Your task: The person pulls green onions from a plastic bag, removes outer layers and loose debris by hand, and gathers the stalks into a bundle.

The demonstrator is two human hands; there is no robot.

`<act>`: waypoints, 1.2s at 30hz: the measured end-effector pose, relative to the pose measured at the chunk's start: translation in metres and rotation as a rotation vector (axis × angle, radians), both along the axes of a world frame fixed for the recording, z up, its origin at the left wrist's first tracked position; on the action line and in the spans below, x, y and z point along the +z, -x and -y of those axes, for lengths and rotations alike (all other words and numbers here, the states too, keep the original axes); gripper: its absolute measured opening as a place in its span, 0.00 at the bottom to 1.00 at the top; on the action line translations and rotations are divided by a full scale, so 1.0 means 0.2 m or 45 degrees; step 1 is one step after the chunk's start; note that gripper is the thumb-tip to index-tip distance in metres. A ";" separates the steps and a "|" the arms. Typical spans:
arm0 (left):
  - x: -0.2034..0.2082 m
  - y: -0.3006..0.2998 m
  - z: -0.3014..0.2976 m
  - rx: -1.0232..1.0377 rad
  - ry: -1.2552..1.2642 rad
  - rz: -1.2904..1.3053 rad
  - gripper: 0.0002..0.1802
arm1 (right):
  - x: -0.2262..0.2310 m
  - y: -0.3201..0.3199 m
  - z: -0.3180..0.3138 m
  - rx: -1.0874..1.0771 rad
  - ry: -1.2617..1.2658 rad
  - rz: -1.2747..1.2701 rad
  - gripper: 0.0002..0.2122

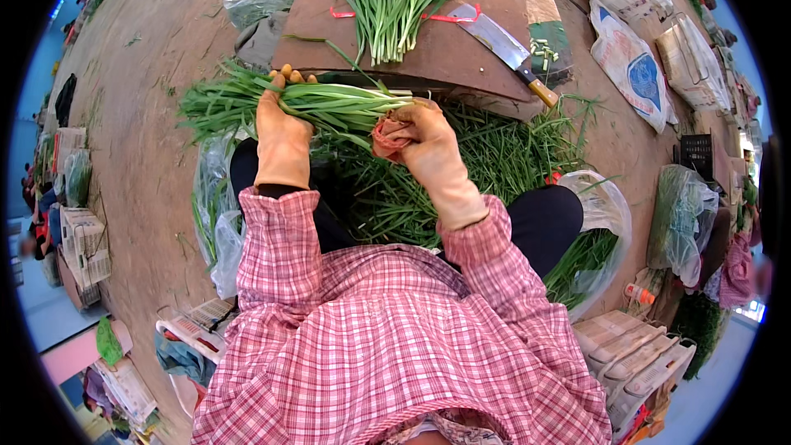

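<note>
My gloved left hand is wrapped round a bunch of garlic chives, held sideways in front of the low table. Its leafy tips spread to the left. At the pale stem ends, my gloved right hand is closed on a crumpled reddish cloth, close against the stalks. Whether its fingers also pinch some stalks, I cannot tell. On the table lies another bunch of chives across a red tie. A large kitchen knife with a wooden handle rests to the right of it.
Loose green leaves are heaped between my knees. Clear plastic bags of greens flank me, one at the right and one at the left. Cut stem pieces lie beyond the knife. Sacks and crates stand to the right.
</note>
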State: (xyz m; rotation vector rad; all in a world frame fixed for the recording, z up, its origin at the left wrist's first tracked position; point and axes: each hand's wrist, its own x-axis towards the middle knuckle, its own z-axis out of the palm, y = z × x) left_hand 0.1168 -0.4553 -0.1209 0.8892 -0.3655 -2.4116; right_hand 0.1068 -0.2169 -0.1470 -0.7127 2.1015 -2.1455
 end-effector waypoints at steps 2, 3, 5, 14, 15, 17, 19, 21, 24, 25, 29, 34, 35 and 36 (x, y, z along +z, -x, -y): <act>-0.02 0.00 0.04 0.014 0.032 -0.015 0.05 | -0.15 0.12 -0.12 0.000 -0.308 -0.066 0.15; -0.03 0.00 0.07 0.025 0.046 -0.027 0.04 | -0.16 0.12 -0.21 -0.132 -0.416 -0.076 0.12; -0.03 0.02 0.09 0.074 0.064 -0.059 0.05 | -0.20 0.13 -0.39 -0.394 -0.632 -0.063 0.11; 0.00 0.02 -0.15 0.049 0.024 -0.047 0.07 | 0.16 0.00 -0.11 0.042 -0.147 1.117 0.12; -0.02 0.03 -0.13 0.007 0.060 -0.063 0.07 | 0.14 0.00 -0.14 0.027 -0.202 1.076 0.12; -0.03 0.00 -0.07 -0.022 0.042 -0.133 0.05 | 0.12 0.00 -0.20 -0.103 -0.416 0.948 0.12; -0.05 0.00 0.04 -0.010 0.079 -0.188 0.05 | -0.02 0.05 -0.39 -0.324 -0.855 0.786 0.10; -0.04 0.04 0.11 0.103 0.122 -0.094 0.07 | -0.12 0.06 -0.50 -0.379 -0.991 0.540 0.15; -0.08 0.07 0.08 0.129 0.217 -0.036 0.07 | 0.07 -0.08 -0.22 -0.270 -0.373 0.226 0.19; -0.09 0.08 0.05 0.140 0.248 -0.034 0.06 | 0.16 -0.10 -0.09 -0.301 -0.575 -0.058 0.16; -0.05 0.10 -0.12 0.063 0.233 0.027 0.10 | 0.11 -0.04 0.13 -0.268 -0.935 -0.672 0.11; -0.03 0.09 0.17 0.177 0.145 0.000 0.03 | -0.03 0.09 -0.36 0.057 -1.849 0.194 0.11; -0.01 0.10 0.20 0.194 0.131 0.010 0.01 | -0.03 0.06 -0.38 0.135 -1.778 0.243 0.16; 0.00 0.11 0.22 0.212 0.118 0.019 0.02 | -0.03 0.02 -0.40 0.214 -1.704 0.289 0.22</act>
